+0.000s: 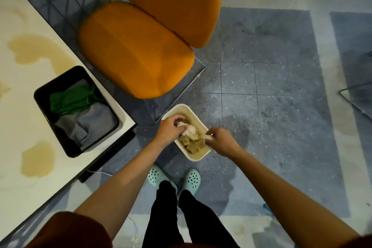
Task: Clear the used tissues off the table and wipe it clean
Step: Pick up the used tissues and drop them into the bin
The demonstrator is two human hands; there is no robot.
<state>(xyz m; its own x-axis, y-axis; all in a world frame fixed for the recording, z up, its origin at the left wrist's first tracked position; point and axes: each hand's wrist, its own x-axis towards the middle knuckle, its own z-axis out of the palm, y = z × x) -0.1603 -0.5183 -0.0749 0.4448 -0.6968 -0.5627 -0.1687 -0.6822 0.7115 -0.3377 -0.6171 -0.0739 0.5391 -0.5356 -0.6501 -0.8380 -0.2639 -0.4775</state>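
Tissues [190, 131] (crumpled, stained) gripped by left hand [171, 127] and right hand [220, 140] over rounded bin [196, 159].

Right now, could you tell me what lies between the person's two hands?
Crumpled used tissues in the cream bin, gripped by the left hand and right hand, in the head view.

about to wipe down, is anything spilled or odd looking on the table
Yes. Brownish puddles sit on the white table: a large one beyond the black tray and another on its near side, by the table's edge. A darker, wet-looking patch also marks the floor right of the bin.
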